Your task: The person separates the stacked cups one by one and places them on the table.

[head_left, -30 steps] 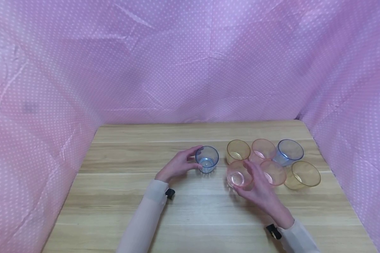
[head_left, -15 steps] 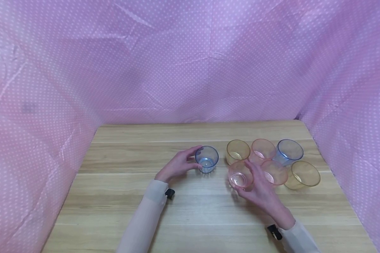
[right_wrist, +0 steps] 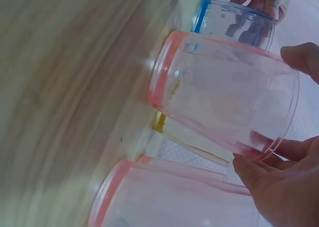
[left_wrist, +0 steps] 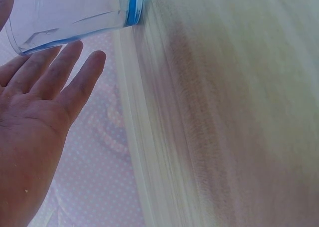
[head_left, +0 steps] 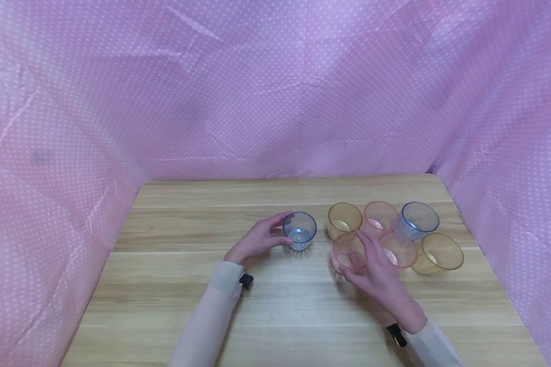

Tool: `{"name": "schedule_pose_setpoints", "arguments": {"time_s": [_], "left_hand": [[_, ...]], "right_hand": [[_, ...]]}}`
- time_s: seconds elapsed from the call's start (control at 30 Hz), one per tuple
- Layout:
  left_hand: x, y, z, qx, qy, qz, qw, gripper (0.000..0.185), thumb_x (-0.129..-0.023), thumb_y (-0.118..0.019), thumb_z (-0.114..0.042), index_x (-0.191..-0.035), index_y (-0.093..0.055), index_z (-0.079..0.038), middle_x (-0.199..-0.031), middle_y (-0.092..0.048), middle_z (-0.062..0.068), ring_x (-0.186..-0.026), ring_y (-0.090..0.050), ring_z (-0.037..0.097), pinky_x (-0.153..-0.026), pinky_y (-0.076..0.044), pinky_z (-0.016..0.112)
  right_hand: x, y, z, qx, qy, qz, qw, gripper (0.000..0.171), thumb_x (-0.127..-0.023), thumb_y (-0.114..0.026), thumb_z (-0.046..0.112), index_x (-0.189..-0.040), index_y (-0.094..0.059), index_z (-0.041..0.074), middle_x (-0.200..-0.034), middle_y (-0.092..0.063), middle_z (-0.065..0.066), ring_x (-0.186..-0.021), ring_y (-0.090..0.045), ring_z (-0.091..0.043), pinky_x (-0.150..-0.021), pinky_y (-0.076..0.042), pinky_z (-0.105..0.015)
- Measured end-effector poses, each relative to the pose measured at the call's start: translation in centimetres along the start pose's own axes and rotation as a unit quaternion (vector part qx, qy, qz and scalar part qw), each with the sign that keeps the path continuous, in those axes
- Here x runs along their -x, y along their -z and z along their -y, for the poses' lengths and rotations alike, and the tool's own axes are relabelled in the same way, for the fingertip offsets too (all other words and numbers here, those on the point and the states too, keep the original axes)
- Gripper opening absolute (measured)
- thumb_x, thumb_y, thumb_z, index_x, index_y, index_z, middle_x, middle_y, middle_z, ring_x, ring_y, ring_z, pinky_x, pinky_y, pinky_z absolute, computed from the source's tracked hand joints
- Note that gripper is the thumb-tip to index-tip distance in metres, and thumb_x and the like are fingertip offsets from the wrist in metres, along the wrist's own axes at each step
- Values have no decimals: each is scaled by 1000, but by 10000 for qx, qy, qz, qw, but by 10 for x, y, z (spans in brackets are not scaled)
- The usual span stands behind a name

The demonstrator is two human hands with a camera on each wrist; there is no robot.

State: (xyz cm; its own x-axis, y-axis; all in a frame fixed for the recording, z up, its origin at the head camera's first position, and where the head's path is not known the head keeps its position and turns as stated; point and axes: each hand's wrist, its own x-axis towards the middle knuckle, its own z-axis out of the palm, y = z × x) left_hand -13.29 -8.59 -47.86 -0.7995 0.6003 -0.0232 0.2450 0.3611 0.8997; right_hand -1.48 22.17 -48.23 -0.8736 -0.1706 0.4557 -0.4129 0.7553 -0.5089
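Observation:
Near the table's middle, my left hand (head_left: pixel 258 238) holds a clear cup with a blue tint (head_left: pixel 299 232) between thumb and fingers. The cup stands upright, and its blue base (left_wrist: pixel 132 6) meets the wood in the left wrist view. Farther right, my right hand (head_left: pixel 380 275) grips a pink transparent cup (head_left: pixel 344 255) near its rim, thumb on one side and fingers on the other. In the right wrist view that pink cup (right_wrist: pixel 219 87) has its base at or very close to the table; contact is unclear. A second pink cup (head_left: pixel 401 250) sits just right of it, partly behind my fingers.
Behind the held pink cup stand a yellow cup (head_left: pixel 344 224), another pink cup (head_left: pixel 382 218) and a blue cup (head_left: pixel 418 224). A yellow cup (head_left: pixel 438 257) ends the front row at right. Pink dotted cloth (head_left: pixel 280 102) surrounds the wooden table (head_left: pixel 174 219).
My right hand has shifted the pink cup slightly to the right, closer to the neighbouring pink cup. The left hand and the blue cup have stayed in place.

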Motion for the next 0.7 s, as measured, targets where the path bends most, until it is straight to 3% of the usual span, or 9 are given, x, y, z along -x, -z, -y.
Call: {"name": "schedule_pose_setpoints", "arguments": {"time_s": [0.3, 0.43, 0.57, 0.7], "left_hand": [[-1, 0, 1, 42, -34, 0, 10000, 78, -91, -81, -20, -158, -43, -14, -159, -48, 6, -138, -53, 32, -117, -44, 45], [0, 0, 1, 73, -84, -12, 9999, 77, -91, -81, -20, -158, -43, -13, -159, -48, 6, -138, -53, 33, -116, -44, 45], [0, -1, 1, 57, -81, -25, 9999, 78, -92, -81, -20, -159, -42, -12, -158, -48, 8, -138, -53, 33, -116, -44, 45], [0, -2, 1, -101, 51, -61, 9999, 87, -89, -84, -24, -161, -37, -11, -160, -46, 5, -139, -52, 31, -118, -42, 44]], "right_hand": [[-1, 2, 1, 106, 19, -16, 9999, 94, -66, -92, 9, -143, -43, -14, -141, -50, -34, -127, -52, -49, -99, -50, -66], [-1, 2, 1, 109, -35, 19, 9999, 96, -68, -92, 13, -146, -41, -13, -146, -47, -33, -133, -48, -49, -106, -47, -62], [-1, 2, 0, -118, -96, 42, 9999, 100, -70, -93, 17, -149, -39, -12, -153, -43, -31, -139, -43, -49, -122, -33, -38], [-3, 3, 0, -446, 20, -81, 9990, 98, -73, -90, 17, -152, -37, -12, -156, -39, -32, -142, -39, -50, -123, -16, -20]]}}
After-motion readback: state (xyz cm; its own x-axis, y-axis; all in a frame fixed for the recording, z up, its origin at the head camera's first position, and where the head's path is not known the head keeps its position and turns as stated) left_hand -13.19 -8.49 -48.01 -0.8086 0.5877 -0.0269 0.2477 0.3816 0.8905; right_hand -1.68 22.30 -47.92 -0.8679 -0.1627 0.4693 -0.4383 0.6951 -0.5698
